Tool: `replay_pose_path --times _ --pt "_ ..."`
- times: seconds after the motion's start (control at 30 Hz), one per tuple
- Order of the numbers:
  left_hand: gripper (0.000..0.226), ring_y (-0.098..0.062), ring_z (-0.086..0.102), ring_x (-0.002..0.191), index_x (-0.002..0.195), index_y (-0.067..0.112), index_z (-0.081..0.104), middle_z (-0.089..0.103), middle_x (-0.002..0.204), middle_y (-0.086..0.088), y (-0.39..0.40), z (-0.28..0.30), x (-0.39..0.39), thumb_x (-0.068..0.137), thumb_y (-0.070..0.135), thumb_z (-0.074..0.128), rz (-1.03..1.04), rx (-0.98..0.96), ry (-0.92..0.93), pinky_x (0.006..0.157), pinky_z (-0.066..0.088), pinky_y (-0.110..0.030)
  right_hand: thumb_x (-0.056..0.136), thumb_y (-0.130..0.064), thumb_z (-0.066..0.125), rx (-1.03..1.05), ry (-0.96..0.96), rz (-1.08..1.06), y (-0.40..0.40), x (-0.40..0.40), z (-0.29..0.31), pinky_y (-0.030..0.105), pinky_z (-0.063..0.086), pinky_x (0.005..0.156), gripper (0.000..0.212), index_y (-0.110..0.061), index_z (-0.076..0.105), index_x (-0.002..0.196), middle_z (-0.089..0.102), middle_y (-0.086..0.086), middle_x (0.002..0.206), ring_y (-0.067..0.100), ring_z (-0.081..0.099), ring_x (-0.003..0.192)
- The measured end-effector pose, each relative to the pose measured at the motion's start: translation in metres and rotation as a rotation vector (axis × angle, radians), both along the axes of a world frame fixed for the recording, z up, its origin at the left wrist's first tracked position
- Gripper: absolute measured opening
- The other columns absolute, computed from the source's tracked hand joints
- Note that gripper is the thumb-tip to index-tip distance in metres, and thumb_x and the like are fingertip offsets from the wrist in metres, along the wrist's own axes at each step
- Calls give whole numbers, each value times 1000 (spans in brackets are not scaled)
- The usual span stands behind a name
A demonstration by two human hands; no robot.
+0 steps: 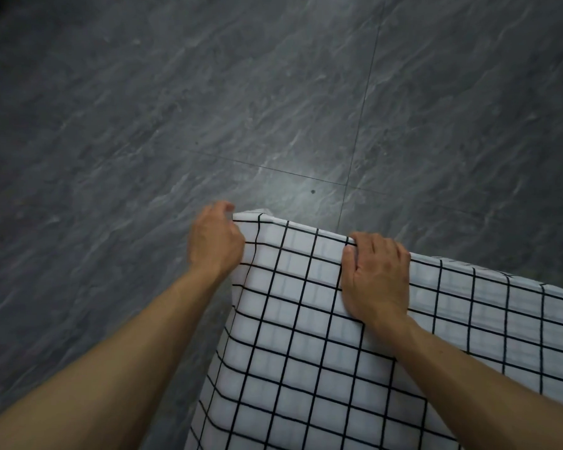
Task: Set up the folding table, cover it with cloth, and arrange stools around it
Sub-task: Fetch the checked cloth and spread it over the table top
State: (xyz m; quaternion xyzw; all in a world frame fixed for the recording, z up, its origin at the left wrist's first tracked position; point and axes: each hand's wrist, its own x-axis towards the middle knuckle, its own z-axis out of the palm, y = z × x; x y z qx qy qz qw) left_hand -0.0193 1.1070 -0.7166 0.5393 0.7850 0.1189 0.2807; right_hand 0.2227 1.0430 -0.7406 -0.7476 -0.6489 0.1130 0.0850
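1. The cloth (355, 336) covers the table; only the table's outline shows beneath it, and the near-left corner hangs toward the floor (208, 92).
2. The left hand (216, 239) curls at the cloth's far-left corner and seems to pinch it; the fingertips are hidden, so I cannot tell how firmly.
3. The right hand (378, 275) lies on the cloth's far edge, fingers hooked over, thumb pressing.
4. Likely step: squaring that corner. Draw both hands outward evenly, keeping the grid parallel to the edge.
5. The cloth is thin, white and black-checked, creasing softly; the floor is glossy grey veined tile. No stools are visible.
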Motion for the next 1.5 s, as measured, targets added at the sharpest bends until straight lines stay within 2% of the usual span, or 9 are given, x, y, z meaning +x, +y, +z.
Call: replay_pose_path --times 0.1,0.23,0.43,0.63,0.9,1.17,1.27,1.37,1.5 --pt "29 -25 62 104 123 13 61 66 117 -10 -1 -2 -14 94 16 59 169 -121 -90 93 50 -38 97 -34 33 11 7 0 1 1 -1 40 34 100 32 -22 58 112 60 0 102 23 49 97" --pt "22 -18 62 85 109 12 67 68 96 -4 -8 -2 -22 89 21 70 200 -50 -120 76 45 -28 97 -35 31 9 19 3 1 0 0 41 34 100 33 -22 58 111 60 0 101 23 49 97" --pt "27 -19 66 88 112 13 64 67 91 0 -4 -7 -21 86 15 72 202 -27 -182 84 56 -37 97 -34 32 13 26 3 1 -1 1 41 36 98 30 -22 57 107 59 -1 98 21 48 94" --pt "19 -17 64 80 107 17 61 61 82 6 -4 -9 -15 89 19 69 212 68 -121 75 51 -32 97 -35 32 7 11 -4 3 0 1 40 35 99 31 -22 58 108 60 0 99 22 49 94" --pt "16 -17 58 77 103 17 60 61 83 2 16 7 -29 89 17 69 11 154 -33 73 45 -30 98 -36 31 3 12 8 2 1 1 40 34 100 35 -22 59 112 61 0 103 23 50 97" --pt "15 -16 46 59 84 15 58 50 66 -1 25 4 -32 89 3 64 121 -11 -328 54 39 -26 97 -36 30 10 13 7 2 2 2 40 35 100 35 -22 59 111 60 0 101 22 49 96" --pt "12 -22 58 71 84 15 61 61 74 -1 22 -2 -28 88 3 63 78 -36 -114 62 42 -27 97 -35 30 11 13 9 2 2 1 40 35 99 34 -22 58 110 60 0 100 22 49 96" --pt "7 -26 61 87 91 16 64 65 94 -7 17 -1 -29 89 11 60 46 96 50 77 48 -34 97 -35 32 19 4 6 3 2 0 40 35 98 33 -21 59 109 60 0 100 22 48 95" --pt "22 -29 57 100 112 10 64 62 109 -12 5 11 -8 92 15 56 -288 378 223 88 44 -37 96 -35 32 21 8 5 3 2 1 39 34 97 31 -22 58 107 58 -1 98 21 47 93"
